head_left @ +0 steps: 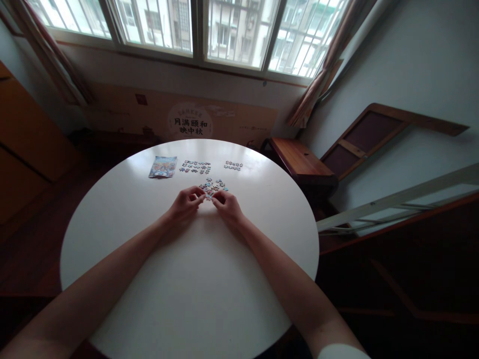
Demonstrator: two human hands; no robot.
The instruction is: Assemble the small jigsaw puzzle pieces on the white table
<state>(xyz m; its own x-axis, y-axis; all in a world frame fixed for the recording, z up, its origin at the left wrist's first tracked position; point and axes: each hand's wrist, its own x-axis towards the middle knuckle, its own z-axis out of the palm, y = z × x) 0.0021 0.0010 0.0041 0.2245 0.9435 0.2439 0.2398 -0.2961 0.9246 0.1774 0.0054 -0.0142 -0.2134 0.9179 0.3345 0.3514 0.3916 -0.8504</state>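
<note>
A loose pile of jigsaw puzzle pieces (214,188) lies on the round white table (202,279). My left hand (187,200) is at the near left side of the pile, its thumb and fingers curled together at a small puzzle piece (208,197). From the right, my right hand (227,204) pinches at the near edge of the pile, fingertips close to the left ones. What exactly sits between the fingertips is small and partly hidden. Beyond the pile, puzzle pieces in rows (195,166) are spread on the left, and a smaller group of pieces (233,165) on the right.
A colourful picture packet (162,167) lies left of the rows. Behind the table are a printed cardboard panel (232,112) and barred windows. A wooden stool (303,158) stands beyond the right edge, near a folded wooden frame (364,134) against the wall.
</note>
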